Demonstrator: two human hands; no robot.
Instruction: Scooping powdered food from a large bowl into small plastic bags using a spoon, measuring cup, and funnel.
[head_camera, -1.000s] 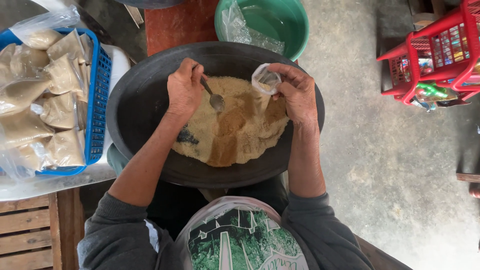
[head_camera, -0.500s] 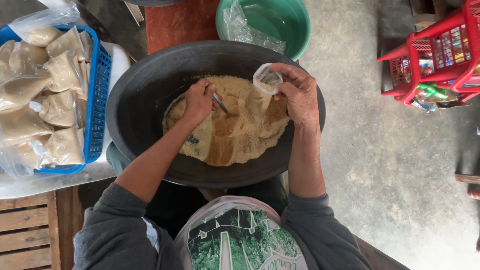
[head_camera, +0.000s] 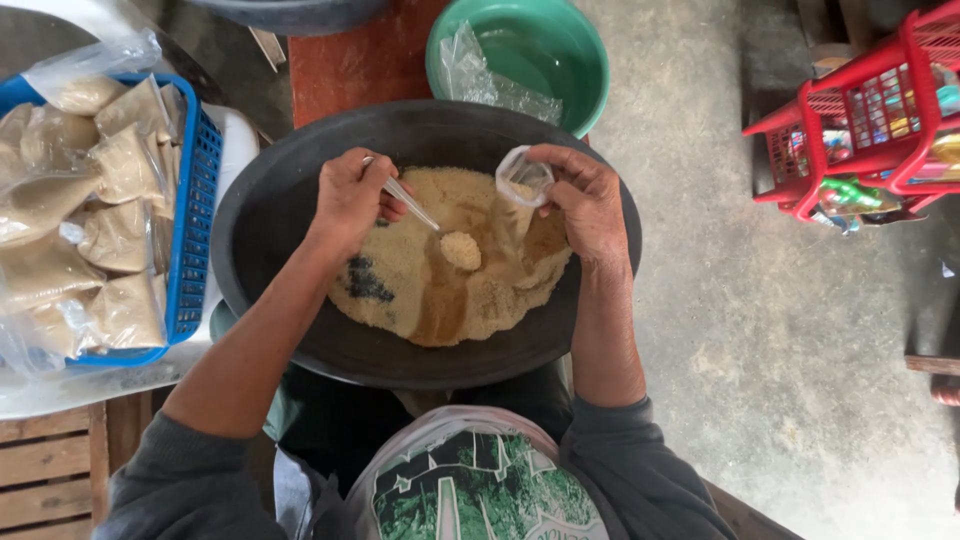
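**Spoon loaded, bag held open over the basin**

Far left of the basin (head_camera: 270, 230), a blue basket (head_camera: 195, 190) holds filled bags (head_camera: 110, 240) of tan powder, within easy reach. Inside the basin, the left hand (head_camera: 350, 195) is closed around a spoon (head_camera: 440, 232), whose heaped bowl hangs level above the powder (head_camera: 440, 300), likely so nothing spills. Just right of it, over the basin's middle, the right hand (head_camera: 585, 205) pinches a small clear bag (head_camera: 522, 180) by its rim, mouth up and open toward the spoon, seemingly so stray grains fall back into the heap. Beyond the basin's far rim sits a green bowl (head_camera: 580, 70) with spare plastic. Right of the basin lies bare concrete floor (head_camera: 720, 300), then a red rack (head_camera: 860, 120).
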